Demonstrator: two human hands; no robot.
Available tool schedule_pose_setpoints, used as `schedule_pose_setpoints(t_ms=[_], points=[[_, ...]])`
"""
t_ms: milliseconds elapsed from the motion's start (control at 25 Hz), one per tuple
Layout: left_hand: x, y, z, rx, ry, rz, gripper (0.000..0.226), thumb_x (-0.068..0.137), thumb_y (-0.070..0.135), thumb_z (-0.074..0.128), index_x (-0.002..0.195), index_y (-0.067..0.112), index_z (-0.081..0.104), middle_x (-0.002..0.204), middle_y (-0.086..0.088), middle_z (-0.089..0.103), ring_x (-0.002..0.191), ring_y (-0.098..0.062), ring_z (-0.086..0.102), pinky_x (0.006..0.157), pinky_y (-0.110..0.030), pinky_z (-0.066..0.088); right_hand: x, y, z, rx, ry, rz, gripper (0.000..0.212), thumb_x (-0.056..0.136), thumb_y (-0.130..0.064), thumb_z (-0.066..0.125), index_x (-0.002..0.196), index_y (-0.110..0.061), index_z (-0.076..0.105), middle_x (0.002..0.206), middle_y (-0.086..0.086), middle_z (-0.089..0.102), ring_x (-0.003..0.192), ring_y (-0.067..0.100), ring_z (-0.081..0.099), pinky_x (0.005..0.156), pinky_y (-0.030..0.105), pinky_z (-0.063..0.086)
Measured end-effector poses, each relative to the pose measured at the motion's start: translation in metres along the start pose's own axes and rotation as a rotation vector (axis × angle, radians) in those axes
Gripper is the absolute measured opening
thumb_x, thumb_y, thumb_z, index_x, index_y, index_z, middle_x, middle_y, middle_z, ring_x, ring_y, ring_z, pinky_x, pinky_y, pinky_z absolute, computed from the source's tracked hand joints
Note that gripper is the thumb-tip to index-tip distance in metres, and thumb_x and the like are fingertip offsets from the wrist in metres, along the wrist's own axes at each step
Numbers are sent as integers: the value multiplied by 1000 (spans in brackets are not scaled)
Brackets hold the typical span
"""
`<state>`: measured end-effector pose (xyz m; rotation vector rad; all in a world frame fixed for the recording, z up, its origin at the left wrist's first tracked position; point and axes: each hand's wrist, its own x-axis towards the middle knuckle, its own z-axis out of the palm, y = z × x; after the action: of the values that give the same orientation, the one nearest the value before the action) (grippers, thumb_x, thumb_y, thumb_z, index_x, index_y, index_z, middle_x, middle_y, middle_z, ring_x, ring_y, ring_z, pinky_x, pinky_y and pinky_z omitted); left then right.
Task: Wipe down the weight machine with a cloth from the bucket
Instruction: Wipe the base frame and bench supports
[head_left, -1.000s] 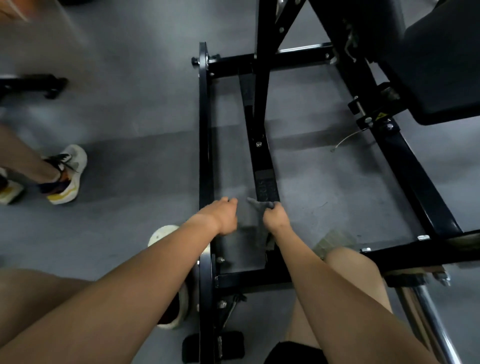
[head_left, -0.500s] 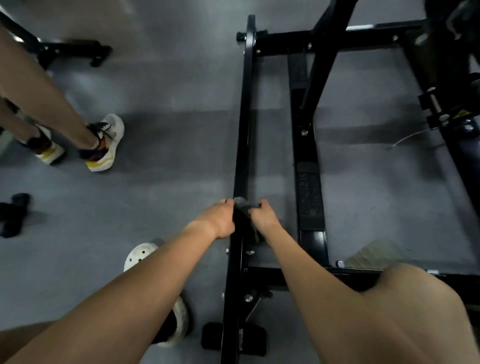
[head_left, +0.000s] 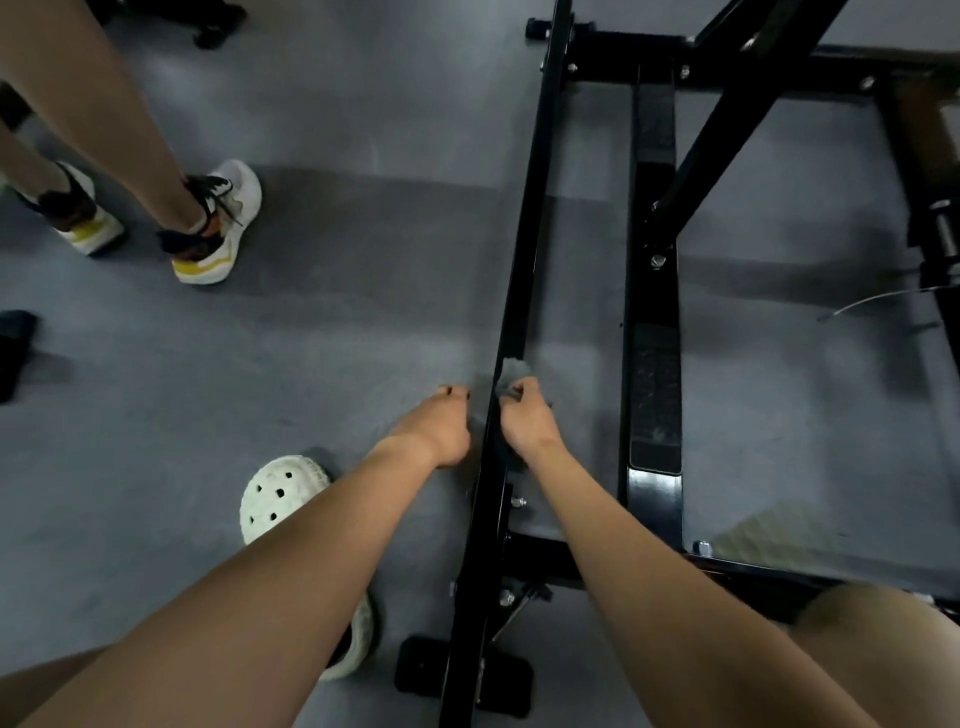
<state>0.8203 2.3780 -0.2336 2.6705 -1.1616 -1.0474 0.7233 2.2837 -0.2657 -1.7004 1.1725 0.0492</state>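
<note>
Fingers (head_left: 529, 388) of right hand (head_left: 524, 423) clamp fuzzy grey cloth (head_left: 514, 370) on black rail (head_left: 527, 249); left hand (head_left: 441, 426) curled, hold unclear.

Left forearm (head_left: 270, 587) and right forearm (head_left: 649, 587) bare from the bottom edge to the wrists. Left hand (head_left: 441, 426) and right hand (head_left: 527, 423) bare too. Left fingertips look dark at the nails, too blurred to tell if it's polish. Left foot in a cream-white moulded clog (head_left: 280, 493): rounded toe, rows of round vent holes, thick sole rim, dark ankle opening mostly hidden behind the left forearm. Bare right knee (head_left: 883, 623) at lower right, bare left thigh (head_left: 52, 691) in the lower left corner.
</note>
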Motion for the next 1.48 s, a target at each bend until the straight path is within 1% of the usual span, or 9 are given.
schedule_pose_setpoints(t_ms=[200,400,520,600,720,920,1040,1280,1480], points=[[5,9,3,-54,5,0,55,98,15,52,151,12,37,154,-12,41,134,-34,51,109,-41,43,-37,38,10,-281,-35,-178,43,101,-26,29,127,5,42,103,24,65,96,46,65,76,39,47],[3,6,4,-49,-5,-39,56,96,11,53,150,10,38,153,-16,41,136,-36,49,113,-45,41,16,9,-1,-239,-2,-169,17,104,-13,44,119,-6,46,124,25,62,111,43,61,91,43,49],[3,3,-8,-94,72,-76,51,96,13,53,146,10,41,151,-16,41,133,-37,51,110,-45,43,-12,37,11,-449,2,-385,12,102,-11,46,114,-8,45,157,28,33,119,46,57,84,43,51],[3,0,-11,-123,116,-110,48,97,13,53,144,10,43,149,-16,41,131,-37,53,108,-43,43,-27,61,18,-674,-28,-530,15,100,-10,42,114,-10,47,166,21,18,145,45,35,105,47,48],[3,-1,-6,-164,117,-145,45,98,16,54,141,10,43,146,-15,43,131,-36,52,106,-45,45,-30,71,13,-1014,-147,-756,37,97,-15,33,124,-4,56,157,16,34,153,50,13,119,60,29],[1,-2,-1,-208,87,-171,48,97,13,53,143,9,41,146,-16,40,132,-36,50,108,-46,43,-26,40,4,-1088,-335,-950,52,97,-33,44,144,-10,51,143,9,60,145,29,40,127,49,17],[3,-3,-3,-229,98,-180,49,96,13,53,143,8,40,145,-17,40,128,-38,52,108,-47,44,-20,28,3,-1069,-483,-969,47,97,-43,42,131,-15,60,137,10,63,136,28,51,126,43,19],[5,-3,-6,-272,115,-197,51,93,10,54,143,6,41,146,-20,41,131,-39,51,111,-43,42,27,-7,1,-1383,-266,-782,46,105,-39,36,147,-26,51,154,-3,48,149,22,30,125,54,6],[7,-1,-4,-297,115,-188,50,95,10,50,144,7,40,148,-18,39,131,-39,51,111,-42,42,-22,24,-2,-1206,-455,-896,46,107,-42,31,137,-24,62,147,-3,55,149,19,30,126,48,-3]])
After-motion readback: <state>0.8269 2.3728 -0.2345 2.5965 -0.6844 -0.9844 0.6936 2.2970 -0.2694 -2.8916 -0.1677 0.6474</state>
